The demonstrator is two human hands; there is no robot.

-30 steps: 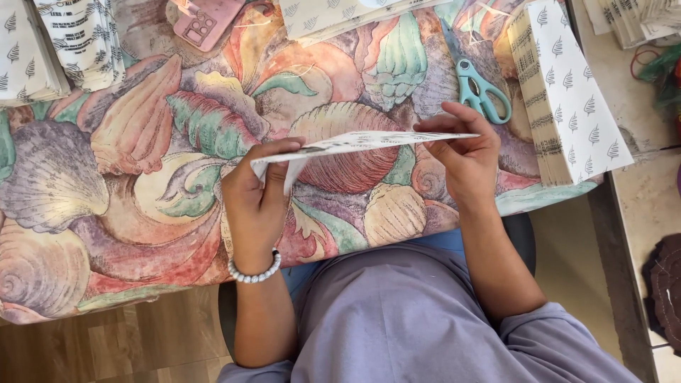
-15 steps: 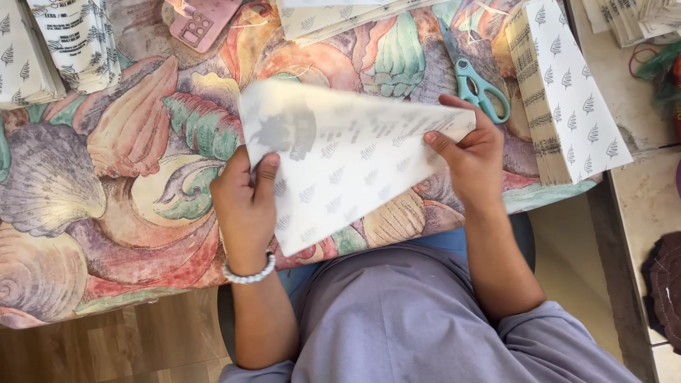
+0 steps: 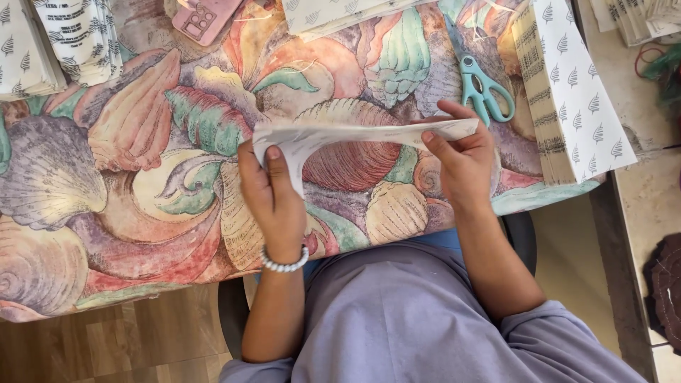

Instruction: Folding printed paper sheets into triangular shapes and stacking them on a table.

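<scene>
A folded white paper sheet [image 3: 355,133] is being held edge-on above the tabletop [image 3: 106,213], which is draped in a shell-patterned cloth. The left hand [image 3: 273,202] is pinching its left end; the right hand [image 3: 461,159] is gripping its right end. The sheet is judged light, limp and easily creased, so it is best taken at the edges. Teal scissors [image 3: 482,89] are lying just beyond the right hand, beside a stack of printed paper [image 3: 574,92]; a pink phone [image 3: 206,18] is resting at the far edge.
</scene>
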